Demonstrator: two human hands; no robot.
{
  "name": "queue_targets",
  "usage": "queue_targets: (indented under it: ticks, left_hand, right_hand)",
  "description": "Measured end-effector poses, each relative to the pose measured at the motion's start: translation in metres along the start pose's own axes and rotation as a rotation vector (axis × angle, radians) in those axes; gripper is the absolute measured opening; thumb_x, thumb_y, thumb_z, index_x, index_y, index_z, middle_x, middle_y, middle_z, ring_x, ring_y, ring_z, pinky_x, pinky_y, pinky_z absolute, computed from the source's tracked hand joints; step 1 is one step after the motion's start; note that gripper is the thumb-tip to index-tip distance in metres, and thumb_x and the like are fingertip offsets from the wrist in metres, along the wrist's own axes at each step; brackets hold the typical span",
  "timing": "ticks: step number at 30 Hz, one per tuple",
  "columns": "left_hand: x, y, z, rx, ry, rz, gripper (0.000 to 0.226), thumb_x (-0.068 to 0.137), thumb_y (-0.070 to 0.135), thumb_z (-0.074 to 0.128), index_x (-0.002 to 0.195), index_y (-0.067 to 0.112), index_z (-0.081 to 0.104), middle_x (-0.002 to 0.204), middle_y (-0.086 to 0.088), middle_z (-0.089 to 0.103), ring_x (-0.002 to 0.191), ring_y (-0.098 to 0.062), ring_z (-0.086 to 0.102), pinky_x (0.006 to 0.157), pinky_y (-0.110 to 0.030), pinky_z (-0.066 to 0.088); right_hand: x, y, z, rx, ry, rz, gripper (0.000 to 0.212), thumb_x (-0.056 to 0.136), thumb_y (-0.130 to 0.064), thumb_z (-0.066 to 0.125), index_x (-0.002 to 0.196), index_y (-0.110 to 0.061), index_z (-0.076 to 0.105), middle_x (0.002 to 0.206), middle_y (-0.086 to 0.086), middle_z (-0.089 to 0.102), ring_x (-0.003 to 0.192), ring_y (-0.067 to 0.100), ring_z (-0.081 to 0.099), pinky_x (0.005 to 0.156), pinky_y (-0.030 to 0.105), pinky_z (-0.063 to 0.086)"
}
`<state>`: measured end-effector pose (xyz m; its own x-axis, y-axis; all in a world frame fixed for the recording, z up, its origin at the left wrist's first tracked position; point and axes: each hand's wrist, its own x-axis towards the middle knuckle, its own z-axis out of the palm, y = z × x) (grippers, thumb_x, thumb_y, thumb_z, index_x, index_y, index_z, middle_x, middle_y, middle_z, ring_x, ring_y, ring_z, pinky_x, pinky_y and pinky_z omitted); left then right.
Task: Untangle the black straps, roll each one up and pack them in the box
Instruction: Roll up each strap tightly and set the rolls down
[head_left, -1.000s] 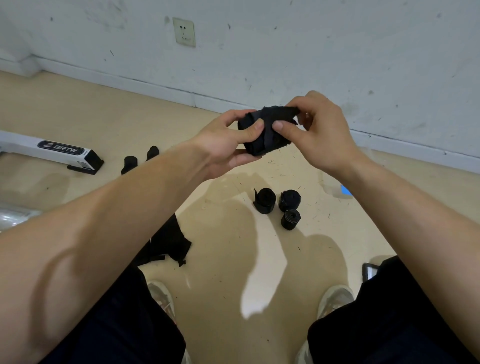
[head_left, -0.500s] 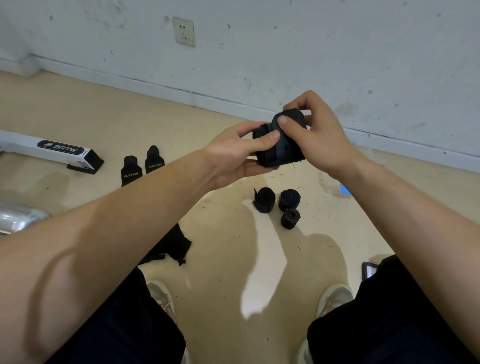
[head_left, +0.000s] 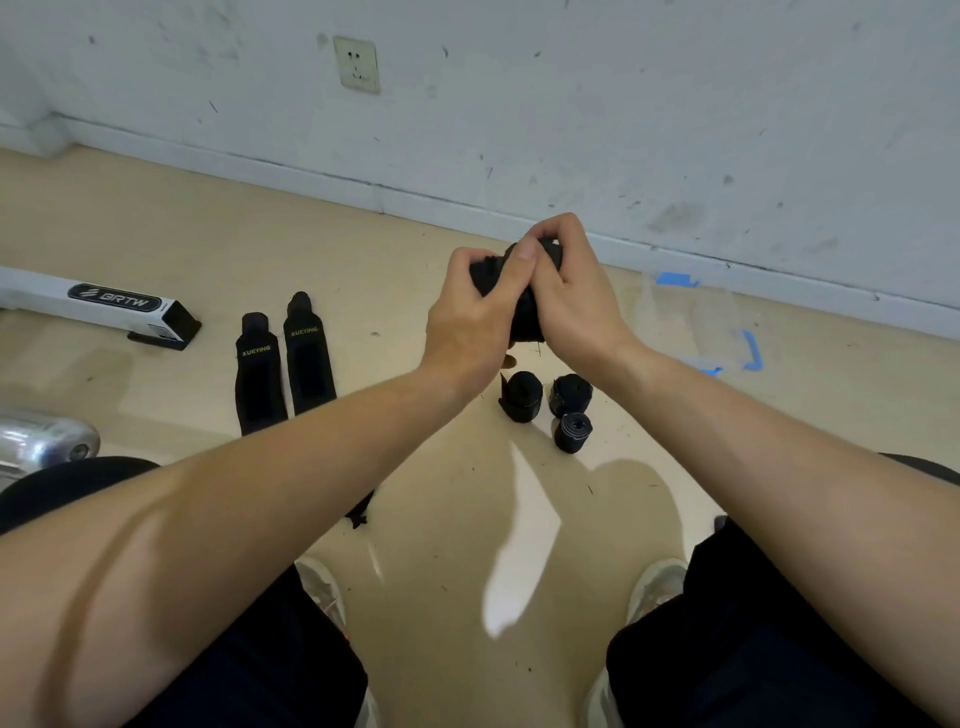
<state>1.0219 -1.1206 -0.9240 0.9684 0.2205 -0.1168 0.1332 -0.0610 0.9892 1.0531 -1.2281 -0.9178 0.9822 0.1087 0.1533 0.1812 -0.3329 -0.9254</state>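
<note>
Both hands hold one rolled black strap (head_left: 525, 321) in the air above the floor. My left hand (head_left: 470, 317) grips its left side with curled fingers, thumb up across the top. My right hand (head_left: 569, 291) wraps its right side and top. Most of the roll is hidden between the hands. Three rolled black straps (head_left: 522, 396) (head_left: 571, 392) (head_left: 571, 432) stand on the floor just below. Two flat black straps marked XUEYING (head_left: 258, 375) (head_left: 307, 358) lie side by side to the left. A clear plastic box (head_left: 696, 322) sits at the right near the wall.
A white bar with a BRTW label (head_left: 98, 304) lies at the far left, a silver cylinder (head_left: 41, 444) below it. A scrap of black strap (head_left: 361, 512) shows under my left forearm. My knees and shoes fill the bottom. The wall carries a socket (head_left: 356, 63).
Both hands have closed tighter round the roll and it is more hidden now. The view has tilted, showing the two flat straps fully and the clear box at the right.
</note>
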Motion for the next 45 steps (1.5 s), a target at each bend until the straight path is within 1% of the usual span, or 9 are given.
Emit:
queue_targets:
  ticks: [4,9,15,19,23,30,36,42,45]
  left_hand:
    - [0.002,-0.006,0.005,0.007,0.040,0.066,0.037,0.096,0.057,0.058,0.104,0.020,0.057,0.101,-0.009,0.069,0.076,-0.026,0.065,0.046,-0.028,0.049]
    - [0.000,-0.013,0.011,0.067,0.054,0.069,0.034,0.090,0.054,0.057,0.093,0.021,0.060,0.086,0.002,0.067,0.079,-0.024,0.065,0.063,-0.041,0.051]
    - [-0.003,-0.030,0.011,0.184,0.002,0.015,0.031,0.088,0.050,0.054,0.086,0.019,0.059,0.080,0.000,0.065,0.073,-0.024,0.060,0.066,-0.048,0.054]
    - [0.000,-0.044,0.008,0.265,0.000,-0.024,0.027,0.094,0.045,0.057,0.086,0.020,0.060,0.084,0.001,0.065,0.079,-0.025,0.064,0.073,-0.051,0.057]
    - [0.006,-0.061,0.007,0.283,0.030,-0.095,0.025,0.097,0.043,0.056,0.091,0.020,0.062,0.092,0.001,0.066,0.091,-0.025,0.066,0.079,-0.050,0.060]
    - [0.013,-0.096,0.030,0.256,-0.096,-0.390,0.033,0.099,0.052,0.051,0.112,0.021,0.057,0.105,-0.004,0.064,0.085,-0.025,0.066,0.060,-0.033,0.057]
    - [0.036,-0.145,0.033,0.135,-0.268,-0.623,0.052,0.091,0.048,0.068,0.130,0.015,0.056,0.110,-0.008,0.067,0.078,-0.023,0.064,0.059,-0.029,0.055]
    - [0.058,-0.206,0.050,-0.002,-0.034,-0.768,0.061,0.086,0.047,0.077,0.131,0.011,0.055,0.120,-0.011,0.066,0.091,-0.026,0.069,0.060,-0.030,0.061]
    - [0.065,-0.239,0.057,0.056,0.049,-0.767,0.054,0.095,0.044,0.070,0.129,0.013,0.041,0.107,-0.010,0.060,0.096,-0.029,0.068,0.066,-0.037,0.065]
  right_hand:
    - [-0.002,0.000,0.003,0.018,0.106,0.055,0.020,0.106,-0.029,0.041,0.087,-0.027,0.047,0.081,-0.010,0.059,0.073,0.006,0.056,0.068,0.027,0.048]
    - [-0.003,0.006,0.003,0.016,0.139,0.219,0.018,0.099,-0.020,0.043,0.088,-0.019,0.058,0.092,-0.002,0.066,0.090,0.017,0.064,0.081,0.037,0.054]
    - [-0.017,0.026,0.010,-0.004,0.124,0.390,0.021,0.098,-0.019,0.042,0.092,-0.013,0.060,0.089,0.002,0.064,0.081,0.021,0.061,0.066,0.031,0.046]
    - [-0.030,0.040,0.014,0.164,0.036,0.483,0.024,0.105,-0.028,0.040,0.105,-0.011,0.057,0.096,0.005,0.062,0.084,0.021,0.061,0.061,0.029,0.047]
    - [-0.040,0.061,0.019,0.295,-0.062,0.588,0.029,0.104,-0.045,0.043,0.107,-0.021,0.059,0.108,0.003,0.065,0.090,0.023,0.068,0.062,0.039,0.062]
    - [-0.034,0.116,0.025,0.119,0.033,0.543,0.024,0.101,-0.020,0.041,0.080,-0.015,0.051,0.086,0.006,0.056,0.079,0.025,0.055,0.060,0.036,0.047]
    - [-0.032,0.166,0.027,0.211,-0.021,0.759,0.027,0.105,-0.036,0.044,0.112,-0.016,0.061,0.109,0.010,0.065,0.102,0.030,0.066,0.069,0.037,0.056]
    - [-0.047,0.209,0.043,0.460,0.058,0.966,0.026,0.098,-0.041,0.055,0.117,-0.024,0.062,0.117,0.003,0.068,0.103,0.022,0.067,0.074,0.037,0.058]
    - [-0.054,0.235,0.055,0.460,0.067,0.975,0.024,0.098,-0.035,0.058,0.118,-0.021,0.061,0.115,0.004,0.067,0.100,0.024,0.066,0.073,0.035,0.055]
